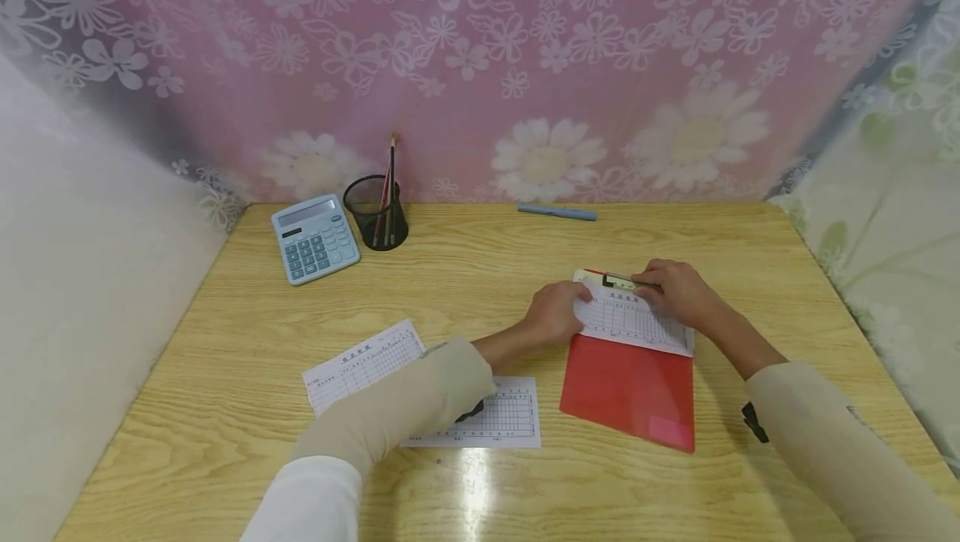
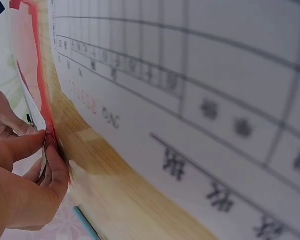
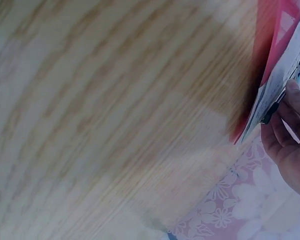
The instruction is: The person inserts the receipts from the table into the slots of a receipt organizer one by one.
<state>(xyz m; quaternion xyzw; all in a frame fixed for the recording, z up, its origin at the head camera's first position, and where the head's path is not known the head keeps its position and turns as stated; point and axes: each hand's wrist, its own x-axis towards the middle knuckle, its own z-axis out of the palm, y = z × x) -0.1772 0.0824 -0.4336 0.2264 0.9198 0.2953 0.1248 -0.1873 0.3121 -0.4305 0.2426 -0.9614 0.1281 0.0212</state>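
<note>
Left hand (image 1: 555,314) pinches left edge of white printed paper form (image 1: 626,318) | right hand (image 1: 678,296) grips black-and-silver metal clip (image 3: 271,113) | red plastic folder (image 1: 626,388) lies under form, between both hands

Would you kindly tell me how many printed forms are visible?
3: a slanted form at left, a second form near the middle, and a third form over the red folder. More may be hidden underneath.
</note>
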